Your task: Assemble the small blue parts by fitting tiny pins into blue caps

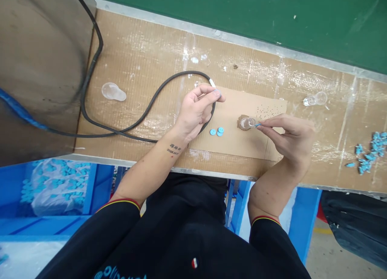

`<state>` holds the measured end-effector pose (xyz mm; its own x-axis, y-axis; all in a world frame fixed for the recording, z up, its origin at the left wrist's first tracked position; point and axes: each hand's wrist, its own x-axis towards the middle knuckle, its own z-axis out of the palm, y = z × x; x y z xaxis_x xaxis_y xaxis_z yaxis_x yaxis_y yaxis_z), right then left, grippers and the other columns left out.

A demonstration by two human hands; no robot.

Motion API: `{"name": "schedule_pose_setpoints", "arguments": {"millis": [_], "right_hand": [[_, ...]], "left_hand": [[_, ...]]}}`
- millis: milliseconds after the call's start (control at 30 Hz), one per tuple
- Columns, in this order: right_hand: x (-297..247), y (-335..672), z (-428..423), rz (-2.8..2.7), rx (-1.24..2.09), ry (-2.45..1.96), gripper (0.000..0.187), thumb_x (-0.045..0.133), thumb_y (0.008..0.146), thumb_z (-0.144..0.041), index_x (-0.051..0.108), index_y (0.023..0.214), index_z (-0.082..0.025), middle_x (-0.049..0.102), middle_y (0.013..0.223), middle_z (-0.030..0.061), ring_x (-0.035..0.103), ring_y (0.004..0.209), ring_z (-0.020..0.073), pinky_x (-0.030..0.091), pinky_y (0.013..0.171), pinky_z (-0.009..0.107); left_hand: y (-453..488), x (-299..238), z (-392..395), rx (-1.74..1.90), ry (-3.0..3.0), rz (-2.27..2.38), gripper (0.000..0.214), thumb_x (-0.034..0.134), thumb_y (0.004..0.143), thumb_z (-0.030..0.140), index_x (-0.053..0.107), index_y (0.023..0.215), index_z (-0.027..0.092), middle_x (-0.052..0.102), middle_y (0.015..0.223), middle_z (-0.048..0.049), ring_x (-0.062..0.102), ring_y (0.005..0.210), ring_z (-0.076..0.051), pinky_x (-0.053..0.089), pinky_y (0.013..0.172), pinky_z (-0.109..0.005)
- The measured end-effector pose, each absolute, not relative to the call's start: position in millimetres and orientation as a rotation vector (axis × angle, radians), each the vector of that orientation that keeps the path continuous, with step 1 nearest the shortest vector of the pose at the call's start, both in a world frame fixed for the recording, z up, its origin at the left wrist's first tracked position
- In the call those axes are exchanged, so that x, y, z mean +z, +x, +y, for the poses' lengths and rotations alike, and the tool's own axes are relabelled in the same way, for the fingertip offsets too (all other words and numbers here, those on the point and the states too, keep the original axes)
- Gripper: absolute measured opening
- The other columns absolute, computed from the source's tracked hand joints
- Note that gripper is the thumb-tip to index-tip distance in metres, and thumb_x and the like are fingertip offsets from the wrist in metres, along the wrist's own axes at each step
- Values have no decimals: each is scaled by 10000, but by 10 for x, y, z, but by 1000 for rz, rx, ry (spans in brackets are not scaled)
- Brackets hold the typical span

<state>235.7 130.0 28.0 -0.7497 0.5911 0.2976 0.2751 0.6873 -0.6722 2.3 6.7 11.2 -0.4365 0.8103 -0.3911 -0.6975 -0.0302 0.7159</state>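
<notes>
My left hand hovers over the left edge of a cardboard sheet, thumb and forefinger pinched together. A short white piece shows just above those fingertips; whether they grip anything is not clear. Over the right part of the sheet, my right hand pinches a small blue piece close to a small clear cup. That cup stands at a round brown patch. Several tiny dark specks dot the sheet beyond it. Between my hands lie three light-blue buttons.
A black cable loops over the table at left, passing behind my left hand. Clear plastic scoop-like pieces lie at left and right. Small blue pieces are heaped at far right. Blue bins stand below the front edge.
</notes>
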Motion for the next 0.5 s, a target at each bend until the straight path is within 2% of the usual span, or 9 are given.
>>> {"name": "schedule_pose_setpoints", "arguments": {"millis": [300,500], "right_hand": [[266,2362,1304,-2399,803,-716,75,839,876,-428,799,833,-382,801,793,-9,740,676,235,612,596,422],[242,2387,1309,-2353,767,-713,77,855,866,-389,789,834,-367,791,788,-7,729,669,228,597,593,421]], "left_hand": [[35,66,88,1709,73,1115,170,792,911,257,634,877,206,693,763,34,263,347,17,143,344,-227],[31,69,77,1705,99,1106,177,796,905,247,629,869,199,704,776,32,258,352,22,142,345,-214]]}}
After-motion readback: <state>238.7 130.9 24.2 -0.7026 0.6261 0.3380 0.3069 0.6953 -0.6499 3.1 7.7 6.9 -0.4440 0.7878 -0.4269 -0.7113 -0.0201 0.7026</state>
